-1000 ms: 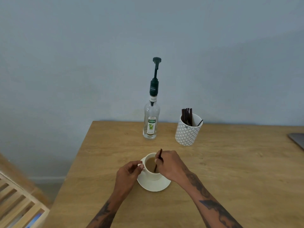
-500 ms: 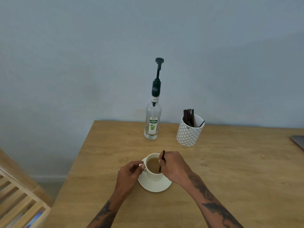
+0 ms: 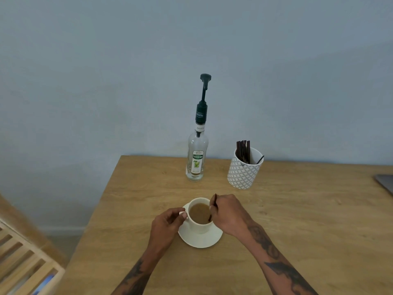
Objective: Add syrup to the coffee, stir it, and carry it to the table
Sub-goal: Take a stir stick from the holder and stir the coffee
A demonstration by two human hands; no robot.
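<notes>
A white cup of light brown coffee [image 3: 198, 227] stands on a white saucer [image 3: 202, 240] near the front of the wooden table [image 3: 297, 220]. My left hand [image 3: 168, 224] pinches the cup's handle on its left side. My right hand [image 3: 228, 213] holds a thin dark stirrer [image 3: 213, 204] whose lower end dips into the coffee at the cup's right side. Behind the cup, a clear syrup bottle [image 3: 197, 152] with a tall dark green pump stands upright at the table's back edge.
A white patterned holder [image 3: 244, 171] with several dark stirrers stands to the right of the bottle. A grey laptop corner [image 3: 386, 184] shows at the right edge. A slatted wooden rack [image 3: 23, 258] sits low on the left, beside the table.
The stirrer has swung from the cup's middle toward its right rim, with my right hand shifting a little. My left hand stays on the handle. The view has drifted slightly.
</notes>
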